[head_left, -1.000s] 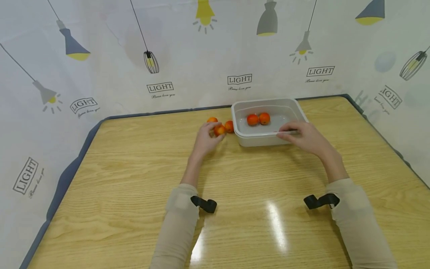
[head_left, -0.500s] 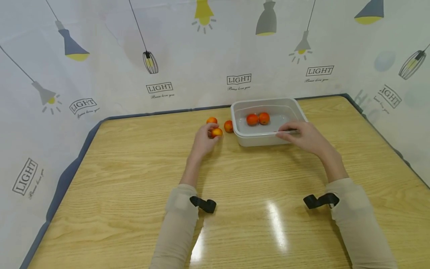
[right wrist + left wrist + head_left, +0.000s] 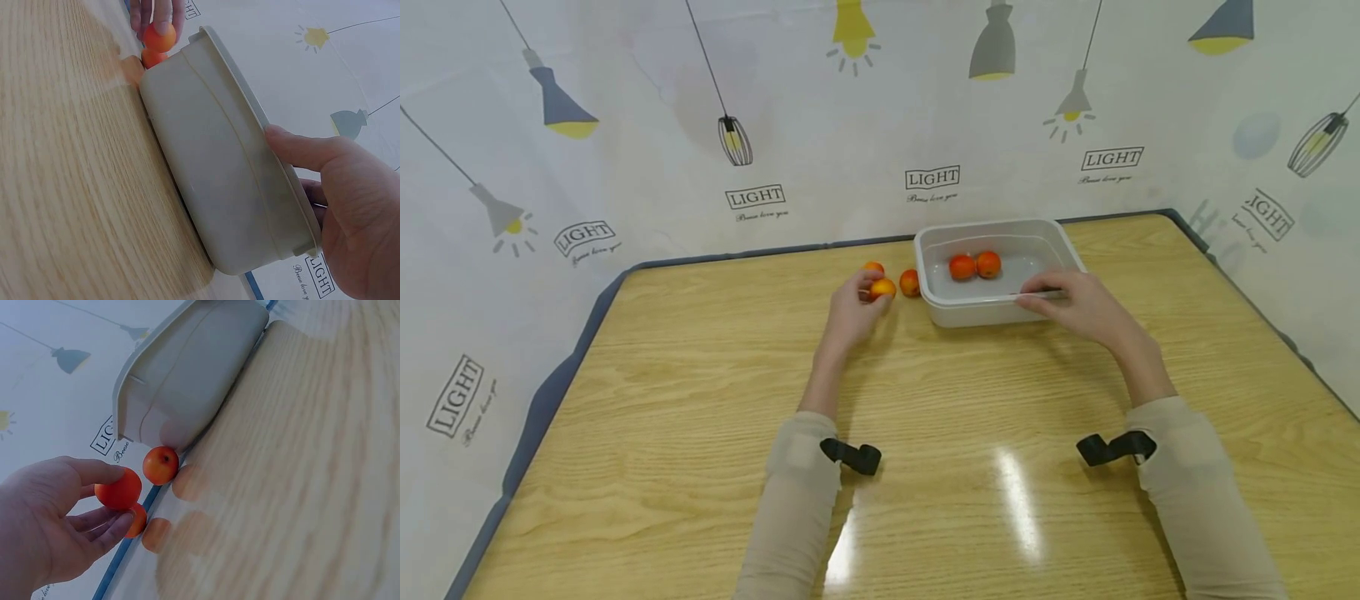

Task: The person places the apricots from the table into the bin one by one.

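Note:
My left hand (image 3: 852, 310) pinches a round orange-red fruit (image 3: 119, 489) between thumb and fingers, raised just above the table in the left wrist view. Behind it, partly covered by the fingers, lies a second such fruit (image 3: 137, 520). A third fruit (image 3: 910, 283) sits right beside the left end of a pale grey plastic tub (image 3: 970, 315). Two more of these fruits (image 3: 975, 266) lie side by side inside the tub. With the thumb outside and fingers inside, my right hand (image 3: 1071, 302) grips the tub's near rim toward its right end.
The tub stands near the back edge of the wood-grain table (image 3: 700, 400). A white backdrop (image 3: 820, 125) printed with lamps rises just behind that edge. Both forearms wear black straps (image 3: 853, 457) over beige sleeves.
My left hand has shifted slightly left with the fruit, away from the fruit beside the tub. The held fruit has turned, showing a yellower side. My right hand keeps its grip on the rim.

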